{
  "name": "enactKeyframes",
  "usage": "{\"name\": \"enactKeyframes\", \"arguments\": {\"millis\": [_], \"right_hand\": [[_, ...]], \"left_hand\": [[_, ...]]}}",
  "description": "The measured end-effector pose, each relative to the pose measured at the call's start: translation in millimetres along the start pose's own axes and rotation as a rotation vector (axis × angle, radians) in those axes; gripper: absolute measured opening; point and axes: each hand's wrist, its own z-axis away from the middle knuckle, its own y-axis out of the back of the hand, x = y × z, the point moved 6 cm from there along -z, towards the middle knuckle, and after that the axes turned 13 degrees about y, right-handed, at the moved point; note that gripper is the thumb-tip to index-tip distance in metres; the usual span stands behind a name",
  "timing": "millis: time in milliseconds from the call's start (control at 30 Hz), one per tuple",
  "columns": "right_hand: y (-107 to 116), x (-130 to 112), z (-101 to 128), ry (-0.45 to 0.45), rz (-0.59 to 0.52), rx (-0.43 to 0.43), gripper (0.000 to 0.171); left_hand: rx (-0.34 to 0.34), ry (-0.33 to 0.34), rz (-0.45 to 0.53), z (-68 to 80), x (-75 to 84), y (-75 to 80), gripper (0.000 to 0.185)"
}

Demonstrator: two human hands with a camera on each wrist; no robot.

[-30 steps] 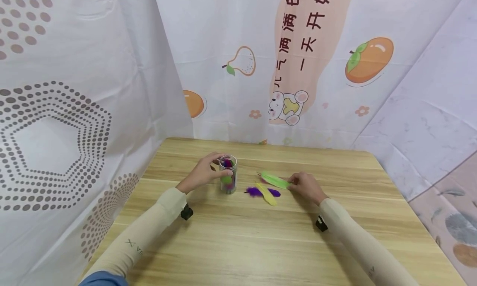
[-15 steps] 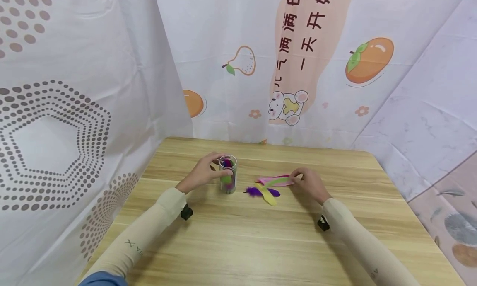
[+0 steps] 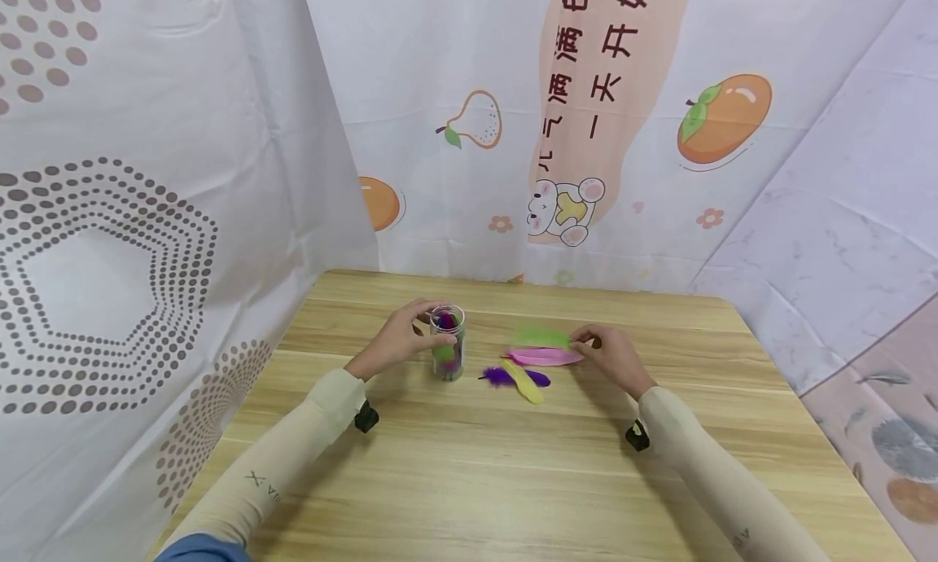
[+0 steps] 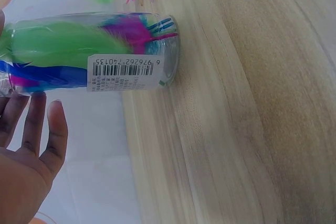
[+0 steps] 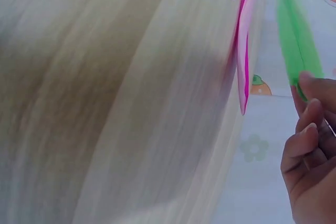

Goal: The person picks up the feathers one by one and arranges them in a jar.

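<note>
Left hand: our left hand (image 3: 399,340) gripped the jar (image 3: 448,353), fingers curled round its upper part; the jar stood upright on the counter (image 3: 469,464), mouth uncovered.
Right hand: our right hand (image 3: 611,357) pinched the green feather (image 3: 541,336) at its quill end; the feather was lifted clear of the counter, pointing toward the jar.
In jar: we saw green, blue and magenta feathers inside through the clear wall (image 4: 94,51).
Loose: the pink feather (image 3: 544,356) lay just below the green one; the yellow feather (image 3: 524,381) lay across the purple feather (image 3: 506,376), both near the jar's base.
Progress: we judged the filling partly done; several feathers were packed, one was in hand, three were left on the counter.
Edges: the work sat toward the far half of the counter; its far edge met the curtain (image 3: 513,122) behind, and a dotted sheet (image 3: 146,220) closed the left side.
Room: the path from green feather to jar mouth was open air, no obstacle between; the near counter held only our sleeves.
</note>
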Motion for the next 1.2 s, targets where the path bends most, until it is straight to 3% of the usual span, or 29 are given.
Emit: {"name": "enactKeyframes", "arguments": {"millis": [633, 1200], "right_hand": [[19, -9, -2, 0.052, -0.018, 0.163, 0.012], [28, -24, -14, 0.137, 0.010, 0.227, 0.008]], "left_hand": [[-0.007, -0.014, -0.009, 1.3, 5.1, 0.6, 0.067], [-0.007, 0.000, -0.009, 0.5, 3.4, -0.1, 0.064]]}}
